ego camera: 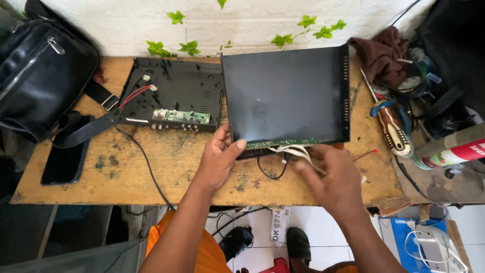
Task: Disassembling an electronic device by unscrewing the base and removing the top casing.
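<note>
A black metal cover (pixel 285 96) of a set-top box lies tilted over its base on the wooden bench (pixel 166 162). My left hand (pixel 218 157) grips the cover's near left corner, thumb on top. My right hand (pixel 331 177) pinches a bundle of white wires (pixel 293 150) that comes out from under the cover's near edge, beside a strip of green circuit board (pixel 288 143). A thin black wire loops below the box.
An open black chassis (pixel 174 93) with a small green board and red wires sits at the back left. A black bag (pixel 43 71) and phone (pixel 64 159) lie left. Screwdrivers (pixel 391 126), a brown cloth (pixel 381 53) and a spray can (pixel 452 154) crowd the right.
</note>
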